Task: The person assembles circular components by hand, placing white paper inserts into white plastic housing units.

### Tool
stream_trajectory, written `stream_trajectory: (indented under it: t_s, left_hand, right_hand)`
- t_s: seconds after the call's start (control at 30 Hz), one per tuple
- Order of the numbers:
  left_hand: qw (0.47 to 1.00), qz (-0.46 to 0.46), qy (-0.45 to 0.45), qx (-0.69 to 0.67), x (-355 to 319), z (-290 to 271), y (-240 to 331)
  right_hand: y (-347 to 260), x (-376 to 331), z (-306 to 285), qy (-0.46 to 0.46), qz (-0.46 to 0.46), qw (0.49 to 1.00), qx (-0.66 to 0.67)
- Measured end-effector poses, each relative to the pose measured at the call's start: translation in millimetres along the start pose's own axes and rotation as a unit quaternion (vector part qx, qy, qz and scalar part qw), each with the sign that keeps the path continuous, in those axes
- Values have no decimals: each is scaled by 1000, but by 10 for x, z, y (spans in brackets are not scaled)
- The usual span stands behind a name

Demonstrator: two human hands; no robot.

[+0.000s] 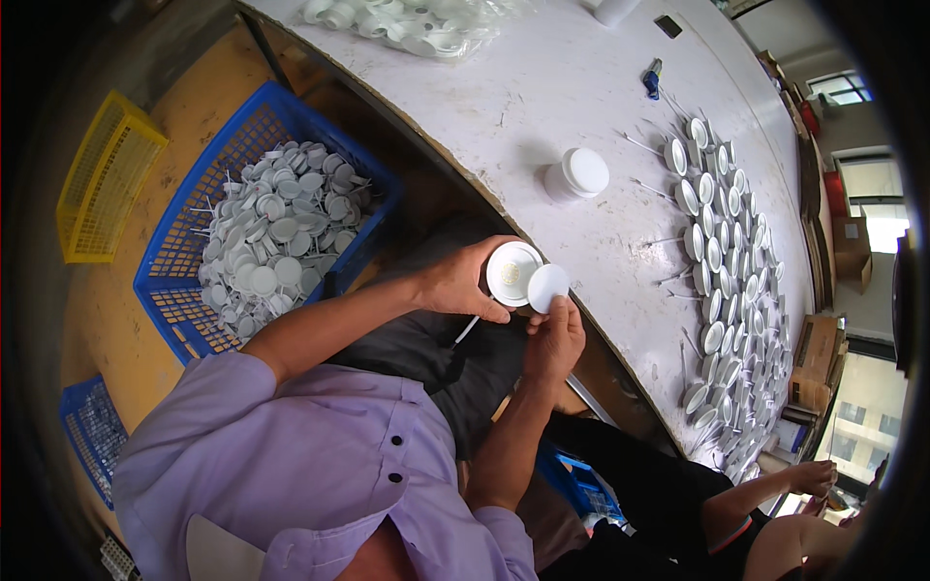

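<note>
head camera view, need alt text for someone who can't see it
A person in a lilac shirt holds a white round cap in the left hand and a flat white disc in the right hand, at the edge of a white table. Rows of white caps line the table; a blue crate holds more.

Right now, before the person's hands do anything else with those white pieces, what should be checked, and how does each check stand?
1. Left hand has a firm hold of the white cap: ok.
2. Right hand pinches the white disc by its edge: ok.
3. Disc sits flat inside the cap: not ok, it is beside the rim.
4. Thin stem below the cap is straight: cannot tell.
5. Blue basket has parts left: ok.
6. Table has bare space near the hands: ok.
</note>
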State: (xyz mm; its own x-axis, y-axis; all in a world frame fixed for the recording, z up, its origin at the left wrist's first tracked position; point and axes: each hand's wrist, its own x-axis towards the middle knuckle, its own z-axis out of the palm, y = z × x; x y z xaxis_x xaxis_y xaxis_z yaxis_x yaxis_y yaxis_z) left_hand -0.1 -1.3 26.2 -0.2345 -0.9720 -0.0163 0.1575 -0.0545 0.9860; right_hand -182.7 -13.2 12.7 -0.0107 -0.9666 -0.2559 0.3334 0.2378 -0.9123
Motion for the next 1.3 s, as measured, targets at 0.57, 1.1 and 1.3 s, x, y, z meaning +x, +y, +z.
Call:
stream_trajectory:
  t_s: [0.57,1.1,1.3]
  left_hand:
    - [985,45,95,139,14,67,-145]
    - [985,-12,103,139,-7,76,-77]
    - [985,-14,101,138,-6,87,-48]
  right_hand:
    - [210,-35,306,4,64,993,99]
    - [195,-26,367,1,78,992,97]
    - [192,-30,366,4,84,992,90]
